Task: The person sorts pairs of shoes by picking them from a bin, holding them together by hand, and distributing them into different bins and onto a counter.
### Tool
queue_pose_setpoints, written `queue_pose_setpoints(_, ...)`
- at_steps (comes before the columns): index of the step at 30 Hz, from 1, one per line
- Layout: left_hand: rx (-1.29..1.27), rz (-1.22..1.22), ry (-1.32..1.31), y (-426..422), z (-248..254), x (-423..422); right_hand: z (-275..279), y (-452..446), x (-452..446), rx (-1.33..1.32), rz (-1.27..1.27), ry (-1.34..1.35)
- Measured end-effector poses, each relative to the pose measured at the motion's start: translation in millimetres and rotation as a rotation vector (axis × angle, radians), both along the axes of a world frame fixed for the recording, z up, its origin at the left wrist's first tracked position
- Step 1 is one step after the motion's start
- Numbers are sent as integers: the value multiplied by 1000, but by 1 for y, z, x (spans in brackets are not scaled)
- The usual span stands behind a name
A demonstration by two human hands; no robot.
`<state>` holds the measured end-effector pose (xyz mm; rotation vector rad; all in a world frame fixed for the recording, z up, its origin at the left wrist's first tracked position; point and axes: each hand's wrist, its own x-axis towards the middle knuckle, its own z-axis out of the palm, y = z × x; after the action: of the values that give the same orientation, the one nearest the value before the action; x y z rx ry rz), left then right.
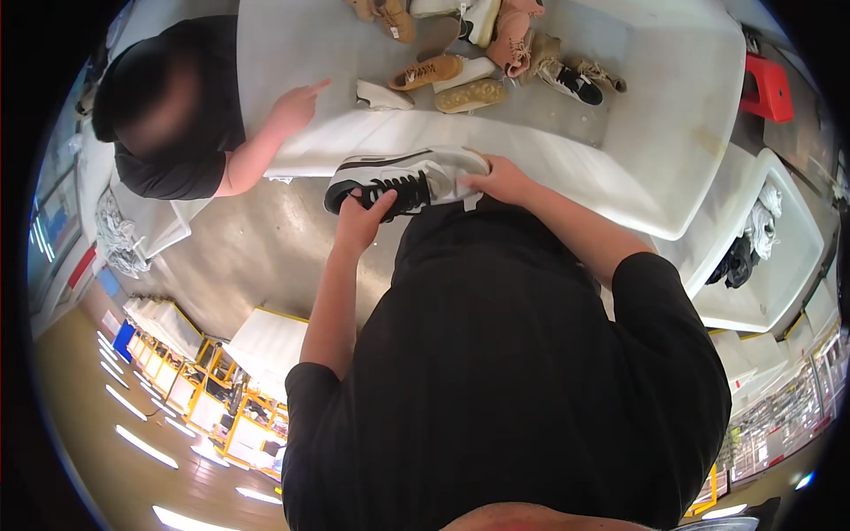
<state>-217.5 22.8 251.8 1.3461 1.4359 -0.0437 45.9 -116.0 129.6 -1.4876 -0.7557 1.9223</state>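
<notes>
A black, white and grey sneaker [434,173] with black laces is held in front of my body, just outside the near wall of a big white bin [345,146]. My left hand [361,219] grips its heel end, thumb near the laces and fingers at the opening. At the pale toe end, my right hand [503,180] is closed on the shoe. A small white tag [470,203] hangs beneath it. Inside the bin lie several loose shoes, among them a tan shoe [427,73], a pink high-top [511,46], a black-and-white shoe [571,81] and a gum-soled shoe [471,96].
At the left, a person in a black shirt [199,88] points over the bin with a hand [297,108]. Another white bin [770,265] on the right holds white and black bundles. A red stool [768,88] stands beyond the big bin.
</notes>
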Motion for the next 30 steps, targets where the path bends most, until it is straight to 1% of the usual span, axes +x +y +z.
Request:
queue_pose_setpoints(2,-72,163,2,0,-15,-11,-17,-1,-17,-24,-180,-7)
queue_pose_setpoints(3,-75,164,4,0,-20,-13,-18,1,-20,-27,-178,-6)
queue_pose_setpoints(5,-43,259,91,0,-29,-17,-18,3,-26,91,-91,-435)
queue_pose_setpoints(6,2,262,105,-1,-33,-21,-27,0,-27,89,-91,-436)
queue_pose_setpoints(8,43,278,108,-1,-52,-41,-54,-17,-26,255,-25,-674)
queue_pose_setpoints(9,86,293,112,1,-59,-50,-64,-26,-22,246,-24,-679)
queue_pose_setpoints(10,59,374,127,4,-60,-55,-70,-35,-16,220,53,-700)
queue_pose_setpoints(11,75,437,96,8,-63,-58,-75,-44,-7,193,131,-719)
queue_pose_setpoints(12,52,516,50,12,-61,-58,-78,-51,2,181,132,-725)
queue_pose_setpoints(13,30,595,6,16,-58,-59,-80,-58,12,49,162,-682)
queue_pose_setpoints(14,73,566,-4,19,-58,-57,-83,-64,21,-82,190,-635)
queue_pose_setpoints(15,117,538,-14,23,-59,-57,-89,-69,31,-90,189,-637)
queue_pose_setpoints(16,144,360,146,29,-58,-61,-101,-73,42,-169,195,-621)
queue_pose_setpoints(17,135,357,142,32,-60,-63,-115,-76,55,-249,201,-604)
queue_pose_setpoints(19,310,15,254,34,-72,-73,-156,-79,80,-294,175,-608)
queue_pose_setpoints(21,258,23,268,40,-75,-72,-202,-86,100,-333,152,-604)
queue_pose_setpoints(23,267,66,235,48,-66,-50,-248,-90,119,-401,175,-697)
queue_pose_setpoints(24,266,70,243,52,-69,-48,-269,-88,126,-399,183,-690)
queue_pose_setpoints(26,279,52,343,62,-79,-51,-308,-89,135,-451,187,-718)
queue_pose_setpoints(27,264,50,348,64,-80,-47,-330,-91,136,-464,194,-713)
queue_pose_setpoints(29,220,130,423,68,-81,-37,-373,-93,133,-443,238,-678)
queue_pose_setpoints(30,205,123,426,67,-84,-39,-378,-91,130,-460,241,-673)
